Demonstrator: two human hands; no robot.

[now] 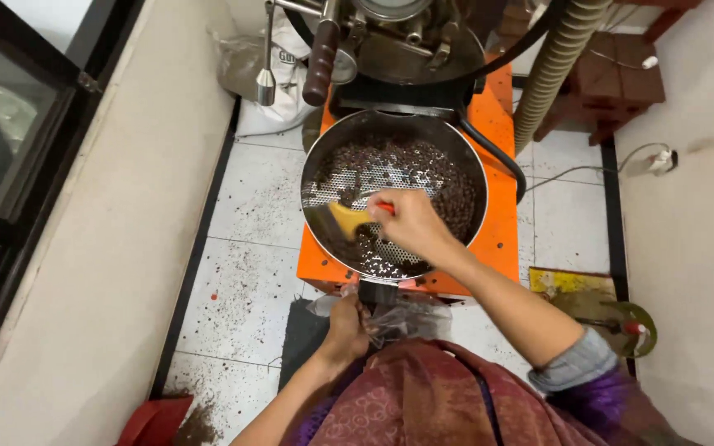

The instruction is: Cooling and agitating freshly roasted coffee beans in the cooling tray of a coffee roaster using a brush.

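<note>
The right hand (411, 223) is closed around a small yellow scraper with a red handle (350, 218), its blade down among the dark roasted beans (423, 177) in the round perforated tray (314, 177) of the orange roaster (502, 223). Below the tray's front chute, the left hand (347, 326) grips a clear plastic bag (406, 318)

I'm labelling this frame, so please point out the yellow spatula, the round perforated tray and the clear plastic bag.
yellow spatula (345, 218), head view, on its blade.
round perforated tray (324, 196), head view, on bare perforated floor at left.
clear plastic bag (411, 320), head view, on its crumpled middle.
</note>
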